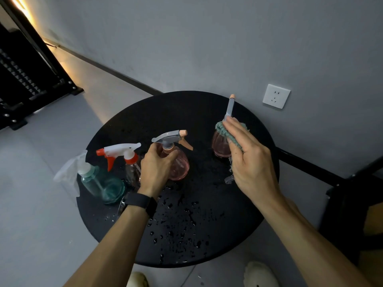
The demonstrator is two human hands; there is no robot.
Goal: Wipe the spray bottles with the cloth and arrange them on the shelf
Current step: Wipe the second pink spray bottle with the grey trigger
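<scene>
Head view: round black tabletop [186, 235], wet with scattered droplets, set against a grey wall. Far right, pink translucent round spray bottle with grey trigger head [220, 146], upright; right hand [246, 158] presses a teal fluffy cloth [224, 133] against its near side, fingers nearly straight and laid over the cloth. Centre, second pink translucent spray bottle with grey head and peach nozzle [178, 162], upright; left hand [154, 168], black wristband, curls its fingers round the neck and shoulder. Left, clear bottle with red-and-white trigger [129, 160], just beside that hand. Far left edge, teal translucent bottle with frosted white trigger [99, 181]. White wall socket [276, 96] beyond the table.
</scene>
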